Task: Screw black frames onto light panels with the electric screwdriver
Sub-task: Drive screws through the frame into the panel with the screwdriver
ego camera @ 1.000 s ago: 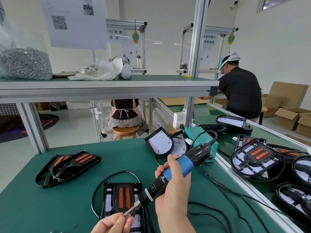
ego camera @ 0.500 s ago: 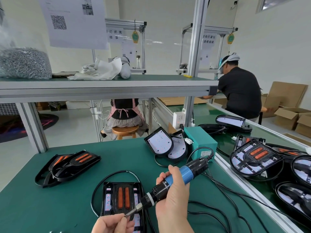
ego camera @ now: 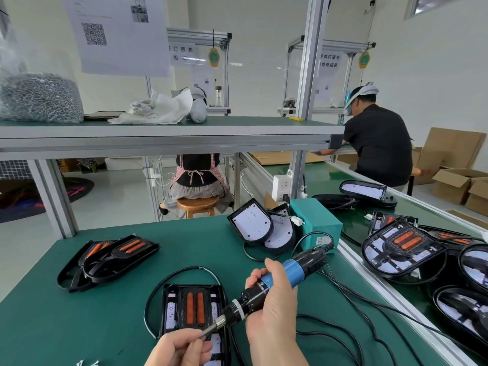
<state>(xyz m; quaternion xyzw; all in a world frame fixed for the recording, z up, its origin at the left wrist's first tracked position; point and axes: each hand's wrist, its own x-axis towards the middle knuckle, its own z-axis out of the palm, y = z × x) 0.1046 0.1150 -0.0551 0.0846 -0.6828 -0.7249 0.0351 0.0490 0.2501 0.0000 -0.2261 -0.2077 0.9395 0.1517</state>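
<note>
Two grips: right hand (ego camera: 272, 315) wrapped the electric screwdriver (ego camera: 301, 268), left hand (ego camera: 179, 348) pinched the bit tip (ego camera: 208, 332) ahead of it (steadying, probably); staying square seemed wise.

On my feed the counter (ego camera: 105, 299) is dark green. The electric screwdriver (ego camera: 274, 282) is black with a bright blue band and a silver tip. The frame (ego camera: 195, 288) below it is black with two orange bars in its middle, over a white light panel (ego camera: 170, 313) speckled with red dots. Behind sits a teal box (ego camera: 320, 225). Farther back I see a red-and-white checked apron (ego camera: 177, 178).
</note>
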